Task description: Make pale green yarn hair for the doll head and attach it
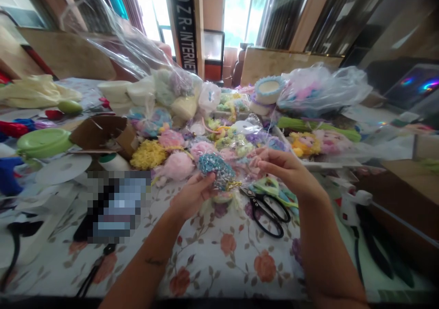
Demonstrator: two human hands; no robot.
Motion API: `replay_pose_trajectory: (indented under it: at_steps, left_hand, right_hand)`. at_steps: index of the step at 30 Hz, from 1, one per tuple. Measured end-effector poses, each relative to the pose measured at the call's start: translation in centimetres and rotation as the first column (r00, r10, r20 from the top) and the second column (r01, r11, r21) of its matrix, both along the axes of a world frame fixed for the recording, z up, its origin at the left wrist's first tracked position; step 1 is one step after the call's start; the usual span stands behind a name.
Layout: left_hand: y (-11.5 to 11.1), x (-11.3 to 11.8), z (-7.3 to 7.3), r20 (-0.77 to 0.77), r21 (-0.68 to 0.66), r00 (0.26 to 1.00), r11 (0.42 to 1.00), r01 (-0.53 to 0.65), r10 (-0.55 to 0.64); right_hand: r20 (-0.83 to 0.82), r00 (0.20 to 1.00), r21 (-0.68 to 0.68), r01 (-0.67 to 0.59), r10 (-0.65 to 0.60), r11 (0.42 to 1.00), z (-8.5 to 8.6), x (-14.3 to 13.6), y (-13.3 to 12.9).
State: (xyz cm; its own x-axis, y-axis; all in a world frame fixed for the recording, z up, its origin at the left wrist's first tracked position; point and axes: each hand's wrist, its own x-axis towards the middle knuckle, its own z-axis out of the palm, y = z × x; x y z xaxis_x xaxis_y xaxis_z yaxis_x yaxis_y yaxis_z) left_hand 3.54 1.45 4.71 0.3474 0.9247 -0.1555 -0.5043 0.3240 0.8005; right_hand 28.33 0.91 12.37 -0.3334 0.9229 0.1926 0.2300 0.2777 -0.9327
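Note:
My left hand (194,194) grips a teal, glittery bundle (216,169) with silvery bits, its thumb pressed on the near side. What exactly the bundle is I cannot tell. To its right, my right hand (279,167) is raised with fingertips pinched together; anything between them is too small and blurred to name. Black-handled scissors (269,213) lie on the flowered cloth below the right hand. Pale green and blue pieces (270,188) lie just behind the scissors. Pink fluffy balls (178,165) and a yellow curly tuft (149,154) sit beyond the left hand.
A blurred-out phone-like object (118,208) lies left on the floral tablecloth (219,272). Behind it stand a cardboard box (106,135) and a green container (44,142). Clear plastic bags (322,92) fill the back. A glue gun (351,204) is at the right.

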Motion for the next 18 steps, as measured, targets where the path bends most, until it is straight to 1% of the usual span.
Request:
replay_pose_trajectory:
  at_steps: [3, 5, 8, 11, 15, 18]
  left_hand:
    - [0.2, 0.2, -0.4, 0.075, -0.038, 0.997, 0.999, 0.000, 0.003]
    - [0.1, 0.1, -0.7, 0.158, -0.048, 0.987, 0.998, 0.047, -0.039]
    - [-0.2, -0.4, -0.9, 0.259, -0.034, 0.957, 0.989, 0.142, -0.129]
    - [-0.3, -0.7, -0.9, 0.293, -0.014, 0.939, 0.981, 0.193, -0.180]
    - [-0.2, -0.8, -1.0, 0.315, -0.025, 0.930, 0.978, 0.208, -0.190]
    - [-0.1, -0.7, -1.3, 0.323, -0.047, 0.930, 0.979, 0.199, -0.173]
  right_hand:
    - [0.049, 0.997, -0.035, -0.057, 0.058, 0.998, -0.1, 0.4, 0.2]
    - [0.057, 0.997, -0.069, -0.039, 0.043, 0.997, -0.2, 0.5, 0.3]
    - [0.056, 0.998, -0.101, 0.032, -0.027, 0.994, -0.4, 0.6, 0.6]
    - [0.023, 0.997, -0.129, 0.077, -0.075, 0.989, -0.8, 0.7, 0.9]
    - [-0.097, 0.973, -0.135, 0.193, -0.207, 0.972, -1.7, 0.6, 1.6]
    - [-0.171, 0.950, -0.149, 0.238, -0.262, 0.960, -2.3, 0.3, 1.9]
